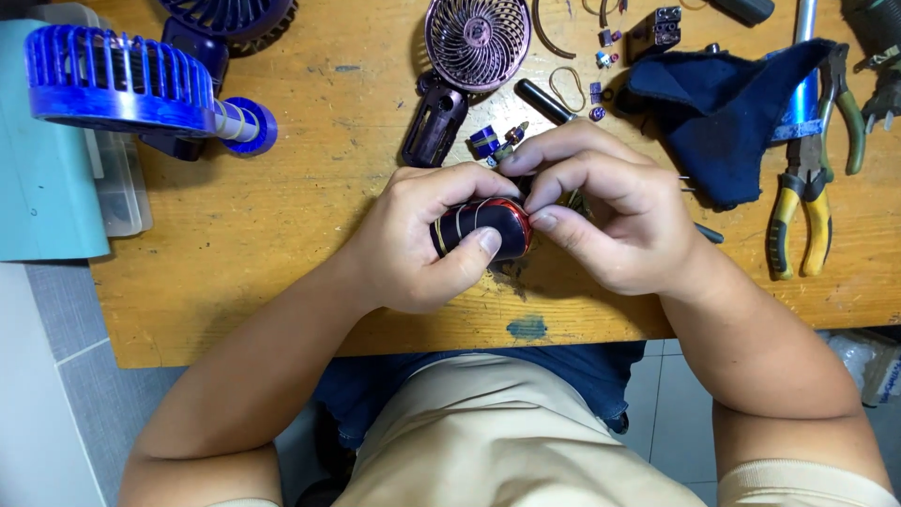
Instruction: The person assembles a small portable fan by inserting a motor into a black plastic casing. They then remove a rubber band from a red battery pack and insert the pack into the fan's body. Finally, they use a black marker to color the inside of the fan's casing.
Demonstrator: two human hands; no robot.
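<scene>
My left hand [427, 239] grips a small dark oval casing [481, 228] with a red rim and thin wires across it, thumb pressed on its front. My right hand [605, 211] meets it from the right, fingertips pinching at the casing's top and right end. Both hands hover just above the wooden table [282, 216], near its front edge. What lies between the right fingers is hidden.
A blue handheld fan head [122, 80] lies at the left over a teal box [42, 160]. A purple round fan grille [477, 39], a dark handle shell [435, 124], small parts, a navy cloth [727, 108] and yellow-handled pliers [802, 202] lie beyond the hands.
</scene>
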